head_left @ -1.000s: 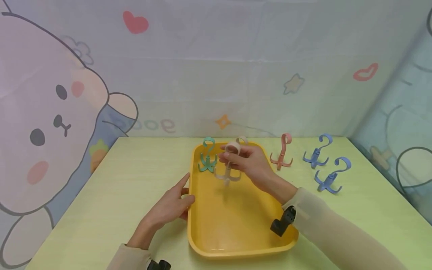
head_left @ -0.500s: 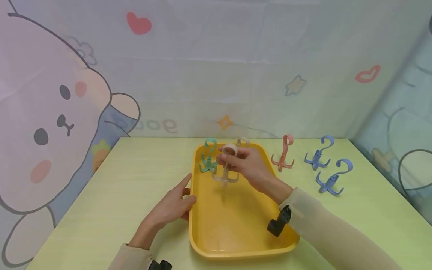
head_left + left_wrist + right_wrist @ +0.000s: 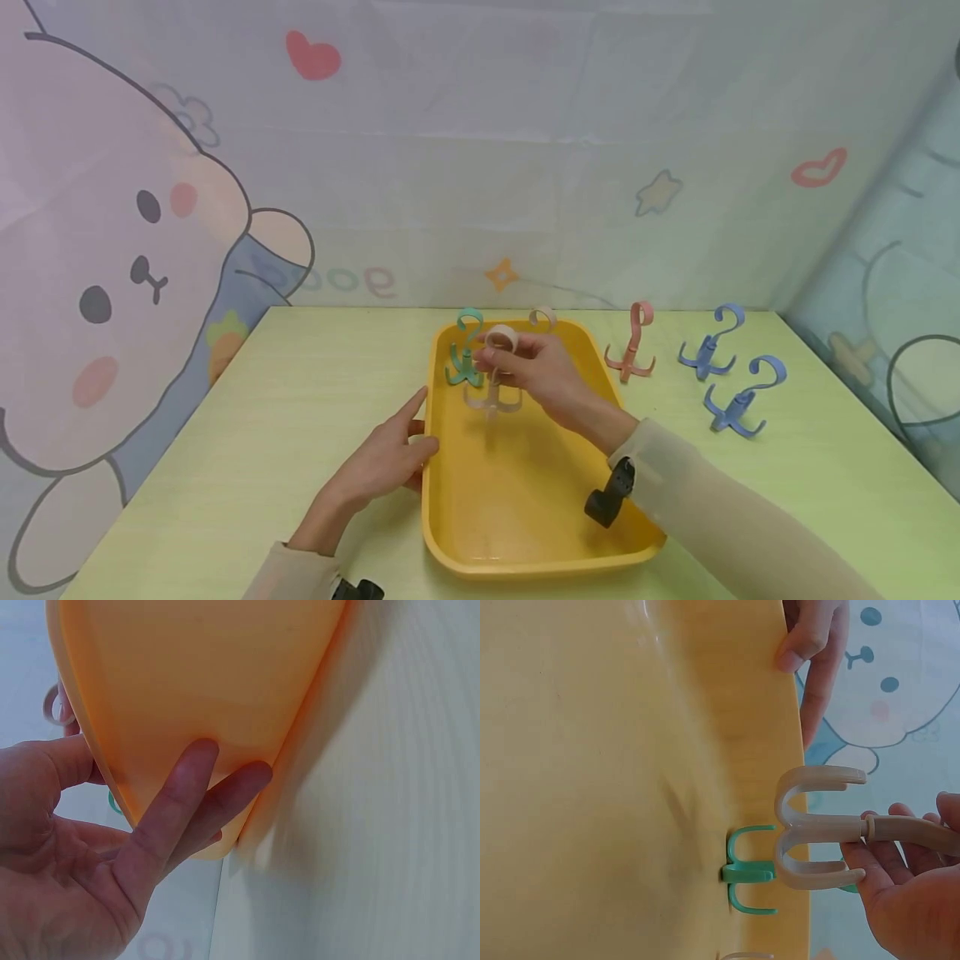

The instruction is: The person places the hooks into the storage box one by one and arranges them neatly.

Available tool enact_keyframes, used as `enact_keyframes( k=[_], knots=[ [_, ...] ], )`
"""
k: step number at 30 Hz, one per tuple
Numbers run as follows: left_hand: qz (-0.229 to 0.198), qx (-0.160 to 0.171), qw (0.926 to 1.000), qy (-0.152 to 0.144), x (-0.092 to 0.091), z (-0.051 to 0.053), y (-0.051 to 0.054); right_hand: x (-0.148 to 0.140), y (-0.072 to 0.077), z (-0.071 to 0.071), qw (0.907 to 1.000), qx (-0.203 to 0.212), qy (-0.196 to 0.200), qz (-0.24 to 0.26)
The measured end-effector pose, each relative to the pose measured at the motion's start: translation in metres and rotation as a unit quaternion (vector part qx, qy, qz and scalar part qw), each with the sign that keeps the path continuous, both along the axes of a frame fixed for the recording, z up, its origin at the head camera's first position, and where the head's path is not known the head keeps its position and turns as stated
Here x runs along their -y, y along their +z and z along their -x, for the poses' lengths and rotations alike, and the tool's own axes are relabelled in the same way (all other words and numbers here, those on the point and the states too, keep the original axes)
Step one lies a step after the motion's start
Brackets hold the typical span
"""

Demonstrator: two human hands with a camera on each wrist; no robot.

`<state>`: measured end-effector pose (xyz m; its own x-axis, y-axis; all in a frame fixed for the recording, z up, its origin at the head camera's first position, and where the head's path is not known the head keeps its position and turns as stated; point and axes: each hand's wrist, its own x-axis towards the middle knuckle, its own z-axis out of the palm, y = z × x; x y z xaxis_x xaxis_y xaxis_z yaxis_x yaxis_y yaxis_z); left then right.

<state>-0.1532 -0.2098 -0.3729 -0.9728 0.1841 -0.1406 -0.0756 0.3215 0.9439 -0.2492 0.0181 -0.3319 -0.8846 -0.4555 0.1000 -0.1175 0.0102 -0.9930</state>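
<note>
Midair above a yellow tray (image 3: 525, 500), a white hook (image 3: 492, 402) hangs prongs down from a person's right hand (image 3: 543, 371), thumb and fingers grasping it near its curled top. The left hand (image 3: 382, 462) holds the tray's side, thumb at the rim and fingers against the outer wall; how firmly either hand grips cannot be told. Trouble, if it comes, is likeliest just beside the suspended prongs, where a green hook (image 3: 467, 367) stands in the tray's far left corner: a sideways drift or too low a pass could tangle the two or topple the green one. A second white hook (image 3: 542, 317), mostly hidden behind the right hand, appears exposed to a knock from the knuckles. With the grasp confined to the upper end, the dangling piece could swivel or slip, touching down on one prong and tipping over. A hard push from the left hand might skid the tray across the table (image 3: 337, 367). To the right of the tray, a pink hook (image 3: 633, 350) and two blue hooks (image 3: 738, 408) stand apart, at risk mainly from a sweeping right sleeve (image 3: 720, 500).
</note>
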Motion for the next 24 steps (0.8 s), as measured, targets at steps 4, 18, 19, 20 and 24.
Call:
enact_keyframes(
  k=[4,18,19,20,24],
  knots=[
    [-0.001,0.000,1.0000,0.000,0.000,0.000,0.000,0.004,-0.003,0.001,0.9999,-0.004,-0.001,-0.010],
    [0.002,0.000,1.0000,-0.002,0.001,0.000,0.000,0.015,-0.016,0.002,0.9994,-0.003,0.012,-0.032],
    [0.002,0.000,1.0000,-0.002,0.001,0.000,0.000,0.016,-0.017,0.002,0.9994,-0.002,0.012,-0.033],
    [0.002,0.000,1.0000,-0.002,0.001,0.000,0.000,0.016,-0.018,0.003,0.9993,-0.003,0.013,-0.034],
    [0.000,-0.001,1.0000,-0.005,0.001,0.000,-0.001,0.019,-0.021,0.004,0.9992,-0.004,0.018,-0.036]
  ],
)
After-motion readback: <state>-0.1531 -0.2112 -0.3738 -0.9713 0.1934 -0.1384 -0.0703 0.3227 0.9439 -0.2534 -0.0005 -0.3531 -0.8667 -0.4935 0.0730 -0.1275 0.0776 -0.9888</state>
